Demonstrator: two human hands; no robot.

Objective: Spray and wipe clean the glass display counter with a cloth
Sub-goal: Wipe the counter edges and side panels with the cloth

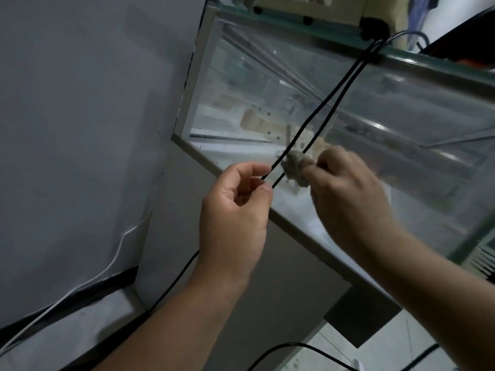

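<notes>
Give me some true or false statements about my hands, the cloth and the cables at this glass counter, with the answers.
1. The left hand pinches two black cables. True.
2. The right hand holds a spray bottle. False: it holds a wadded cloth.
3. The black cables run up over the top edge of the glass display counter. True.
4. The cloth lies on the floor. False: the right hand holds it at the counter's front glass.

Dim bluish light, soft glare on glass [375,108], blurred, tilted wide-angle view
</notes>
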